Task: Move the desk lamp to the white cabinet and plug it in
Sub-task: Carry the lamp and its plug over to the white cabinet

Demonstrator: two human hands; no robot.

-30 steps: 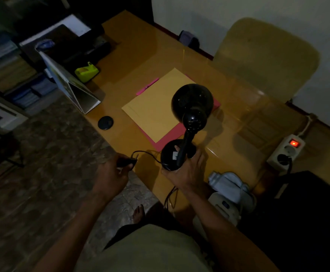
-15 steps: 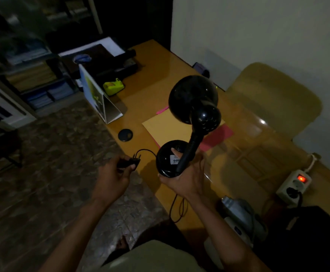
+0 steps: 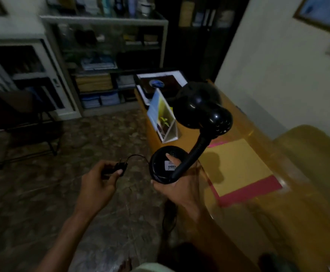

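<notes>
A black desk lamp (image 3: 199,112) with a round shade and bendy neck is held in the air beside the wooden desk (image 3: 242,122). My right hand (image 3: 180,190) grips its round base (image 3: 164,165), thumb on the white label. My left hand (image 3: 99,183) is closed around the lamp's black plug (image 3: 119,167), with the thin cord (image 3: 138,157) looping from plug to base. A white cabinet (image 3: 42,61) with glass doors stands at the far left across the room.
On the desk lie a yellow envelope on a pink folder (image 3: 236,165), a standing calendar (image 3: 162,118) and a dark tray (image 3: 160,85). A dark chair (image 3: 20,118) stands left, shelves with files (image 3: 105,55) behind. A tan chair back (image 3: 315,146) is at right.
The lamp has been lifted off the desk and carried left. My view has turned left toward the shelves and cabinet; the power strip has left the picture.
</notes>
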